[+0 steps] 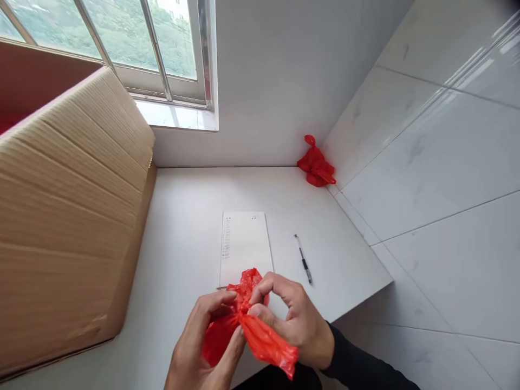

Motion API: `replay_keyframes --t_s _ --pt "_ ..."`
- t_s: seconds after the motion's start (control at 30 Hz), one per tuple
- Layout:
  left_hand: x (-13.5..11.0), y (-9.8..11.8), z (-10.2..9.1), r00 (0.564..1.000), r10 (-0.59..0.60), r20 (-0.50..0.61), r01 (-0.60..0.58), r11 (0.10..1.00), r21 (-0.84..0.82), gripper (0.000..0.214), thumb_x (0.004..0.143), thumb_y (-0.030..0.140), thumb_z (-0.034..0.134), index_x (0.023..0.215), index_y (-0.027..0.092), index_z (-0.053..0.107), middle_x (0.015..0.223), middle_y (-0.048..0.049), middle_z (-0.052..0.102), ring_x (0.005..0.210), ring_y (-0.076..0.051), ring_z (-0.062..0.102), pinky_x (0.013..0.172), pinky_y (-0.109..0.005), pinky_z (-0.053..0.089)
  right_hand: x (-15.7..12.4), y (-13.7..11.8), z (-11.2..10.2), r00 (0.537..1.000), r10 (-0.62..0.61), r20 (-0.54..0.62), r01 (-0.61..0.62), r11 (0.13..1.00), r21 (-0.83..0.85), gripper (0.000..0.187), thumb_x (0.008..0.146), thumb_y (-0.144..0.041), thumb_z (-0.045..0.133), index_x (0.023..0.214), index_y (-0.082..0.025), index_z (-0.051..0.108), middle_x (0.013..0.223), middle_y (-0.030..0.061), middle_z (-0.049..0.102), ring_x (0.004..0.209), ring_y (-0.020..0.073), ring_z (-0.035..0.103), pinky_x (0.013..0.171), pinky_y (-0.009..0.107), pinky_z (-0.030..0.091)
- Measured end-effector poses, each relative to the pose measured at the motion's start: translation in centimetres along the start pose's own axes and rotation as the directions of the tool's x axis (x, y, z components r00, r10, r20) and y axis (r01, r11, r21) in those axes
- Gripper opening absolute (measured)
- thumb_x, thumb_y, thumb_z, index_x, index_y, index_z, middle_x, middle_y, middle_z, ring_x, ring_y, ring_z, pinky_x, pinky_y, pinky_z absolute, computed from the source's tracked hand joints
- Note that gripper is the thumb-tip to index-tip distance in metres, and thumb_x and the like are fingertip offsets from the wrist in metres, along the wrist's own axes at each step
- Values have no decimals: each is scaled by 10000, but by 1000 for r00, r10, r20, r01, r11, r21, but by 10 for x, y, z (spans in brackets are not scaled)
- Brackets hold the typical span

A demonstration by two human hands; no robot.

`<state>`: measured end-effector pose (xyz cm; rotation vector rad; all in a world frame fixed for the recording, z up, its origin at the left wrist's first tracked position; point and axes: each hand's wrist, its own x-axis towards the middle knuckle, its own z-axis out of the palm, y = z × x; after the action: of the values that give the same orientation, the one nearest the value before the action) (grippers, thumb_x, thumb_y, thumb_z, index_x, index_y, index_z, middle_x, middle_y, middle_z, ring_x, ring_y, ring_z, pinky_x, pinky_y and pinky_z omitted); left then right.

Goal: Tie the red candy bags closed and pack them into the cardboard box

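Observation:
A red plastic bag (268, 344) is gathered into a knot between my two hands near the front of the table. My left hand (203, 341) curls round the bag's left side, with its thumb and fingertips at the knot. From the right, my right hand (294, 317) pinches the bag beside the knot between thumb and forefinger. One loose end of the bag droops to the lower right, and another stands up above the knot. What the bag holds, if anything, is hidden. Just beyond the hands lies a notepad (246, 244) with small writing down its left side.
A black-gripped pen (303, 259) lies right of the notepad on the white table (182, 216). Another red plastic bag (316, 165), tied, sits in the far right corner. At left stands a large open cardboard box (73, 206). A barred window (170, 49) is behind; a tiled wall (439, 162) bounds the right.

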<state>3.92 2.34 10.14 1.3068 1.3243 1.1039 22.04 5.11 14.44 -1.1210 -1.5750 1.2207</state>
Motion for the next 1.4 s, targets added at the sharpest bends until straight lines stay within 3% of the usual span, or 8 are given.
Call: replay_keyframes --t_s 0.23,0.53,0.63,0.8,0.9,1.17,1.3,1.4 --pt "2 10 5 990 -96 99 96 995 -3 290 928 382 648 1186 275 569 947 -3 696 856 -155 688 781 -265 565 -9 5 -15 987 150 -58 -144 985 96 187 974 -386 628 921 -207 632 867 3 620 817 146 591 789 277 477" --pt "3 13 3 968 -203 150 217 972 -87 188 942 411 639 973 226 639 885 -7 697 747 -135 648 665 -231 531 -3 9 -38 954 164 -250 -75 940 332 175 1002 -406 586 946 -240 599 732 -24 574 696 135 554 739 283 483" --pt "6 15 -1 973 -166 161 173 984 -34 166 951 389 632 924 233 679 861 2 682 737 -120 610 676 -214 509 0 10 -45 967 158 -201 -77 930 360 188 1033 -410 514 1079 -245 592 831 13 651 776 168 620 804 334 527" --pt "7 20 0 982 -70 175 76 997 -27 121 960 356 622 953 271 707 865 10 638 716 -111 584 643 -204 490 2 20 -35 994 98 54 -103 989 107 505 1008 -343 549 1471 -300 351 1252 79 639 1213 231 591 1079 477 459" --pt "4 21 1 985 -64 162 68 997 -19 139 965 365 609 952 262 700 839 2 630 729 -131 595 633 -219 491 0 25 -26 979 71 193 -55 995 -86 499 935 -270 638 1398 -265 452 1142 59 660 1126 231 621 1068 484 468" --pt "-3 -4 -35 962 -129 -239 149 987 67 227 935 456 631 999 240 654 944 -5 680 851 -149 630 766 -229 512 -5 29 -51 986 160 -35 -164 959 -232 238 999 -390 536 1137 -257 678 994 44 653 943 206 615 910 401 510" --pt "-4 0 -34 989 -91 -117 108 984 145 334 943 438 616 1241 289 599 1233 -41 651 1126 -202 618 926 -290 511 -6 31 -51 971 233 46 -212 937 -276 360 952 -513 607 1218 -276 661 931 26 621 901 201 598 858 383 500" --pt "-4 9 -21 999 3 40 -13 970 242 315 933 380 642 1241 320 610 1205 -21 648 1106 -188 607 917 -283 494 -6 28 -41 976 196 94 -161 942 -293 250 945 -489 628 1002 -253 691 884 23 628 870 202 567 784 362 469"
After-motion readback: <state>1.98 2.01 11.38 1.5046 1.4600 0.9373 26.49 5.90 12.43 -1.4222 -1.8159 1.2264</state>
